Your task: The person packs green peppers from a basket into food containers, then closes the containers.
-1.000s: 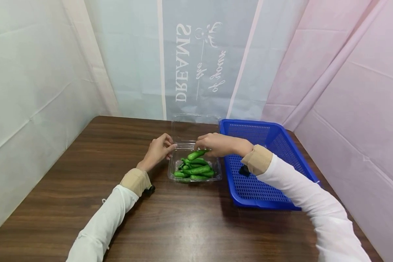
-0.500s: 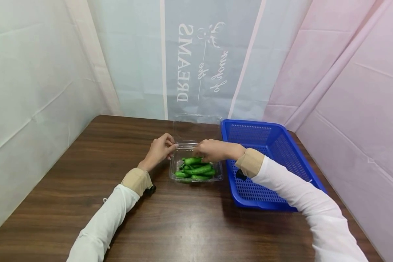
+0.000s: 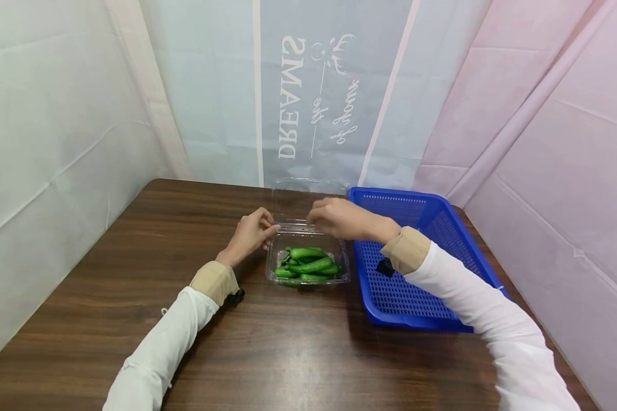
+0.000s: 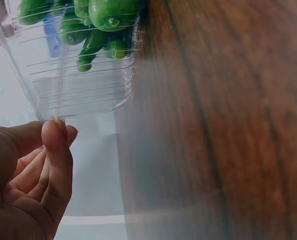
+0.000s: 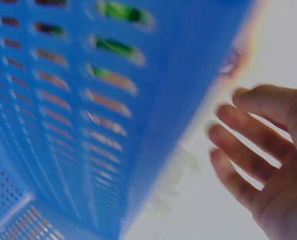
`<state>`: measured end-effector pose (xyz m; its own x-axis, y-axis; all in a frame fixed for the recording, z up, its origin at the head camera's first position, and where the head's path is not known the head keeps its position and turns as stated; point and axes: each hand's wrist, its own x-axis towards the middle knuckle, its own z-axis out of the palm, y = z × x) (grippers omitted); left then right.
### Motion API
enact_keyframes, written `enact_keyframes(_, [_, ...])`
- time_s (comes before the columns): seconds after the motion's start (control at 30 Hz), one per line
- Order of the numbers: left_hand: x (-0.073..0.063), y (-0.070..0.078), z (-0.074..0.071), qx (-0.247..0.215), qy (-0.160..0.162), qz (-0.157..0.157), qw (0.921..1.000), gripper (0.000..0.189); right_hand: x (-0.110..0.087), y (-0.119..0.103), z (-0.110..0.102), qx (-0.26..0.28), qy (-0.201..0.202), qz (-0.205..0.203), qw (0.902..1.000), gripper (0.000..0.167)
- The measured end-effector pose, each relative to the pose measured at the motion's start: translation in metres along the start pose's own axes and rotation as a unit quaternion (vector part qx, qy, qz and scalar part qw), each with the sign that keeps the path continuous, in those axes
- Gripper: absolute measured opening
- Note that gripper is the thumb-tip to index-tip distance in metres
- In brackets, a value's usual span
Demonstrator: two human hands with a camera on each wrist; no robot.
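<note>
A clear plastic clamshell box (image 4: 83,95) stands on the table with its lid (image 3: 293,200) raised at the back. Several small green cucumbers (image 3: 311,265) lie heaped inside. At the box's back left corner my left hand (image 3: 249,234) pinches the plastic edge between thumb and fingertips. My right hand (image 3: 351,218) hovers over the back right of the box, near the hinge. In the right wrist view its fingers (image 5: 243,150) are spread and loosely bent, with nothing in them.
Right of the box sits a blue perforated basket (image 3: 391,319), with my right forearm reaching across it. The brown wooden table (image 3: 211,354) extends to the front and left. Cloth curtains (image 3: 211,85) hang behind and at both sides.
My right hand lowered a cucumber onto the heap, let it go, and has risen back and to the right, without it. My left hand has stayed at the box corner.
</note>
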<state>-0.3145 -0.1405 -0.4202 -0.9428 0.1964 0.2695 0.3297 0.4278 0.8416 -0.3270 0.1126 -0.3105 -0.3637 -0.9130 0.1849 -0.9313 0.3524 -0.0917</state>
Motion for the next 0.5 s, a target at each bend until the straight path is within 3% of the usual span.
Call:
enact_keyframes(0.1, [0.0, 0.001, -0.001, 0.001, -0.004, 0.0, 1.0, 0.015, -0.001, 0.002, -0.012, -0.033, 0.086, -0.004, 0.9957, 0.019])
enact_keyframes(0.2, [0.0, 0.001, -0.002, 0.004, -0.007, 0.003, 1.0, 0.015, -0.002, 0.003, -0.022, -0.063, 0.133, 0.018, 0.9889, 0.021])
enact_keyframes(0.3, [0.001, 0.001, -0.002, 0.004, -0.008, 0.005, 0.9999, 0.015, -0.004, 0.004, -0.029, -0.09, 0.141, 0.046, 0.9849, 0.025])
enact_keyframes(0.5, [0.001, 0.003, -0.003, 0.008, -0.009, -0.002, 0.9999, 0.016, -0.009, 0.009, -0.031, -0.101, 0.1, 0.081, 0.9865, 0.038])
